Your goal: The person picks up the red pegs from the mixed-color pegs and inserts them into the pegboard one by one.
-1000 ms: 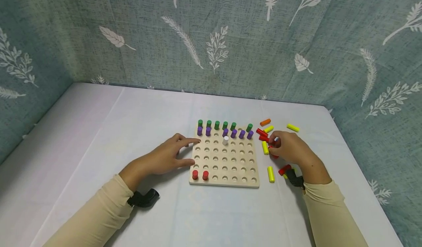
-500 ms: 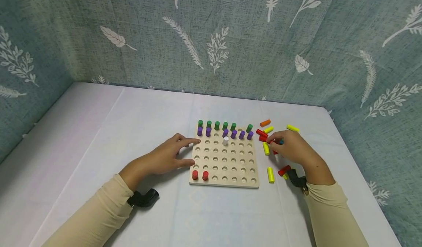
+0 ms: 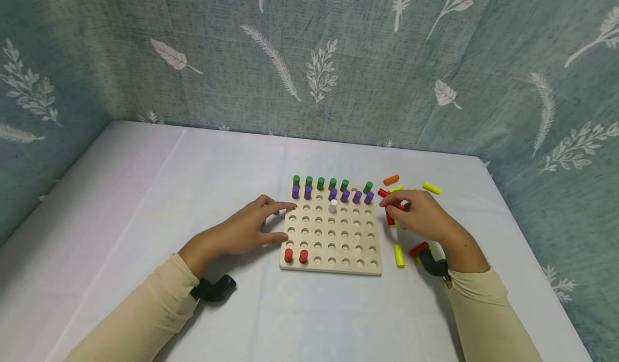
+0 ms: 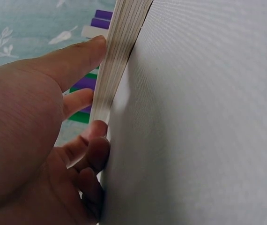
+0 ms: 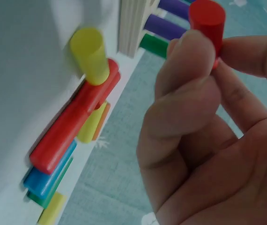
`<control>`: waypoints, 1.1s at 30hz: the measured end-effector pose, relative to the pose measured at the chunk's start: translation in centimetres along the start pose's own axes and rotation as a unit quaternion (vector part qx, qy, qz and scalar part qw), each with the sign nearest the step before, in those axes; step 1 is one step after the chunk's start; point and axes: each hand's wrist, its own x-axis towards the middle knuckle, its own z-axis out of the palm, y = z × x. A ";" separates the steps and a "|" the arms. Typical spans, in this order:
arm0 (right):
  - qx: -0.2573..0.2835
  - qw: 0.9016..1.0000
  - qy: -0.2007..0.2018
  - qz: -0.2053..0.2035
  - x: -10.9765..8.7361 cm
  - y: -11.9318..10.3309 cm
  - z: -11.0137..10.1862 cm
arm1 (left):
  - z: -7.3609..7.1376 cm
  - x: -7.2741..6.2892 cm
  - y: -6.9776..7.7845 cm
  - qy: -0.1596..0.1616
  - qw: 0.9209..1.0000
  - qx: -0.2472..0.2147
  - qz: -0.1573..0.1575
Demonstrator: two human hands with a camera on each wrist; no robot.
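Note:
A wooden pegboard (image 3: 331,269) lies in front of me. My left hand (image 3: 244,226) touches its left side with the index fingertip and thumb; in the left wrist view the thumb rests on the board's layered edge (image 4: 119,51). My right hand (image 3: 423,214), just off the board's right side, pinches a red peg (image 5: 208,18) between thumb and fingers. Green pegs (image 3: 321,183) and purple pegs (image 3: 345,196) stand in the two far rows, with a gap in each. A white peg (image 3: 332,205) stands in the third row. Two red pegs (image 3: 288,255) occupy the near-left corner.
Right of the board lie loose pegs: an orange one (image 3: 391,180), yellow ones (image 3: 398,255), red ones (image 3: 418,249), and, in the right wrist view, a blue one (image 5: 44,180) and a green one. A leaf-patterned curtain (image 3: 217,56) borders the white table (image 3: 169,163).
My right hand has come up from the loose pegs with a red peg and shifted left toward the board. The left hand stays at the board's edge.

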 end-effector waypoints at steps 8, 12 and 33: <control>0.003 1.000 -0.002 -0.024 -0.5 -1.3 0.4 | -0.2 0.2 0.4 0.001 1.000 0.003 0.004; 0.013 0.999 -0.004 -0.039 -0.6 -2.0 0.8 | -0.2 0.2 0.5 0.001 1.000 0.001 0.001; 0.017 0.985 0.031 -0.171 -2.1 -4.2 3.1 | 0.7 0.1 -0.3 0.012 1.000 0.005 0.004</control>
